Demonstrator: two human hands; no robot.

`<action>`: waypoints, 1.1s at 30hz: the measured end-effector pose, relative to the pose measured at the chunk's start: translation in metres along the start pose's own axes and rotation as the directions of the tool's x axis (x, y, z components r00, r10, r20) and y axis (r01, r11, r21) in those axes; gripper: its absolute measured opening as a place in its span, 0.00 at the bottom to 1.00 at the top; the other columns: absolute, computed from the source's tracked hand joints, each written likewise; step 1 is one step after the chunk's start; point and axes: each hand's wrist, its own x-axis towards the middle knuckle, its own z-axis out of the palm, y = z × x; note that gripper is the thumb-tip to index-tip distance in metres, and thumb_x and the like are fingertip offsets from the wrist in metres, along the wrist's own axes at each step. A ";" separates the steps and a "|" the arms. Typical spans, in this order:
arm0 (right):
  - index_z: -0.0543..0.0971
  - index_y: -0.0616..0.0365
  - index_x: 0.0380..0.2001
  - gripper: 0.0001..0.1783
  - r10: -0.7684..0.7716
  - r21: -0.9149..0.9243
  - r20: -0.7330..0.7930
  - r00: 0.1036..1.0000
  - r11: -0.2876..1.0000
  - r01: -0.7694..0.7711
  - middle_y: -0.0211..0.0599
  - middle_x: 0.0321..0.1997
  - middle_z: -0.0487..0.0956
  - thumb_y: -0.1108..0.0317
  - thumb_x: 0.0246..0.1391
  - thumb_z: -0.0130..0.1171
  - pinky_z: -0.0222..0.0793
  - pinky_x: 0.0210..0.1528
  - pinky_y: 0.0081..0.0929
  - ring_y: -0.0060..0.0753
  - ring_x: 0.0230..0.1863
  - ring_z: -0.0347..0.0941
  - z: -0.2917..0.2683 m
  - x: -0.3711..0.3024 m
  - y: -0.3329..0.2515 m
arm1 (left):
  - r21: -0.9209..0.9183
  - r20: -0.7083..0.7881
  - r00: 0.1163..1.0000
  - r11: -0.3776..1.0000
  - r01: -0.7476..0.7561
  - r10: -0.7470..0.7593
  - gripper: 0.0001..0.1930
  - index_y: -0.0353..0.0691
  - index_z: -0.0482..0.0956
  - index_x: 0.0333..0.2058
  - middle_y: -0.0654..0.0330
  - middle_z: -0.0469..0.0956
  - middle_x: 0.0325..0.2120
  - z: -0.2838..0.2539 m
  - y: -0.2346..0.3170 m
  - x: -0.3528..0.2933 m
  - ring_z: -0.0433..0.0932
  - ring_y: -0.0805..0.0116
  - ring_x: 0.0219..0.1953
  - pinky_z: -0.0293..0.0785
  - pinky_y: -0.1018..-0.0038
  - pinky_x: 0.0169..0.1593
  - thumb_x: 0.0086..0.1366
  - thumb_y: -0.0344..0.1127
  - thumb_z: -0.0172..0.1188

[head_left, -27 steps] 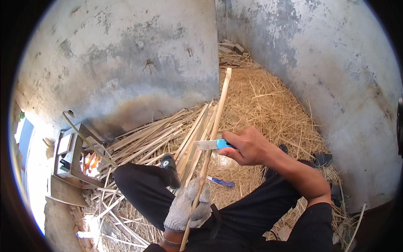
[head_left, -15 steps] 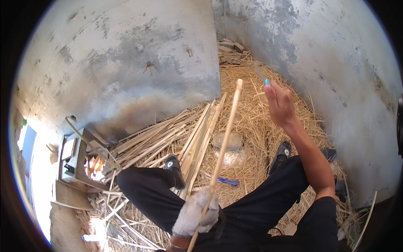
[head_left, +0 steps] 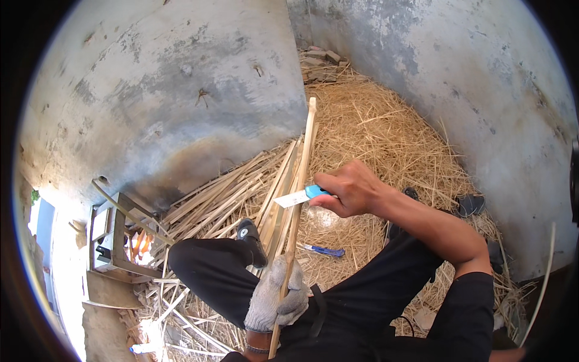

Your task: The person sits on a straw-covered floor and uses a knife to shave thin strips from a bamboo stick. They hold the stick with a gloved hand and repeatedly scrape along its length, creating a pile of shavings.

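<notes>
My left hand (head_left: pixel 277 297), in a pale work glove, is closed around the lower part of a long bamboo strip (head_left: pixel 306 140). The strip rises away from me and leans slightly right, its far end free in the air. Bare and ungloved, my right hand (head_left: pixel 351 190) grips the light blue handle of a utility knife (head_left: pixel 295 198). Its broad blade points left and crosses the strip around mid-length in the picture; whether blade and strip touch, I cannot tell.
A pile of split bamboo strips (head_left: pixel 220 188) lies at the left beside my shoe (head_left: pixel 248 234). A blue cutter (head_left: pixel 325 250) rests on the shavings between my legs. Shavings (head_left: pixel 386 139) cover the floor up to the grey walls. A wooden box frame (head_left: pixel 114 241) stands far left.
My right hand has swung left and nearer with the knife, from right of the strip to across it. The strip's far end has shifted left and now stands more upright.
</notes>
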 end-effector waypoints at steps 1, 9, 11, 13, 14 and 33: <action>0.71 0.53 0.22 0.26 -0.065 -0.062 -0.059 0.996 0.996 0.061 0.33 0.08 0.65 0.44 0.66 0.53 0.56 0.13 0.35 0.36 0.08 0.62 0.001 0.003 0.003 | 0.036 -0.033 0.999 0.999 -0.017 0.019 0.25 0.42 0.68 0.32 0.69 0.57 0.06 0.001 0.001 0.000 0.51 0.77 0.02 0.49 0.79 0.06 0.79 0.55 0.33; 0.70 0.53 0.21 0.27 0.197 -0.149 -0.352 0.915 0.953 -0.263 0.26 0.08 0.64 0.46 0.70 0.48 0.50 0.08 0.28 0.24 0.06 0.57 -0.021 0.011 0.053 | 0.227 -0.097 0.994 0.974 -0.024 0.047 0.23 0.43 0.68 0.32 0.67 0.56 0.06 0.007 -0.003 -0.007 0.51 0.77 0.03 0.48 0.79 0.07 0.78 0.54 0.38; 0.69 0.49 0.21 0.27 0.089 -0.128 -0.398 0.913 0.980 -0.151 0.21 0.09 0.63 0.44 0.70 0.45 0.47 0.07 0.26 0.21 0.06 0.52 -0.023 0.015 0.049 | 0.227 -0.111 0.991 0.973 -0.043 0.069 0.23 0.42 0.67 0.30 0.67 0.56 0.06 0.007 -0.001 -0.006 0.52 0.76 0.04 0.49 0.79 0.08 0.77 0.55 0.41; 0.69 0.48 0.21 0.27 0.042 -0.134 -0.304 0.952 0.987 -0.086 0.22 0.09 0.63 0.44 0.71 0.44 0.48 0.08 0.26 0.21 0.06 0.51 -0.017 0.010 0.058 | 0.245 -0.099 0.991 0.968 -0.060 0.086 0.24 0.41 0.67 0.29 0.66 0.57 0.06 0.008 0.001 -0.004 0.53 0.76 0.04 0.50 0.79 0.08 0.77 0.55 0.42; 0.69 0.48 0.21 0.27 0.013 -0.134 -0.261 0.965 0.990 -0.049 0.22 0.09 0.62 0.44 0.71 0.44 0.49 0.08 0.26 0.21 0.06 0.51 -0.015 0.008 0.065 | 0.263 -0.081 0.992 0.962 -0.068 0.092 0.23 0.42 0.67 0.29 0.66 0.56 0.06 0.008 0.002 -0.004 0.52 0.75 0.04 0.49 0.79 0.08 0.77 0.54 0.41; 0.73 0.53 0.27 0.22 -0.025 0.020 0.007 1.000 0.999 0.025 0.29 0.10 0.67 0.47 0.66 0.54 0.56 0.13 0.31 0.28 0.09 0.62 -0.015 0.005 0.008 | 0.514 -0.248 0.936 0.853 -0.090 0.248 0.17 0.30 0.75 0.39 0.59 0.68 0.09 0.015 0.027 0.005 0.63 0.72 0.07 0.60 0.78 0.13 0.74 0.42 0.52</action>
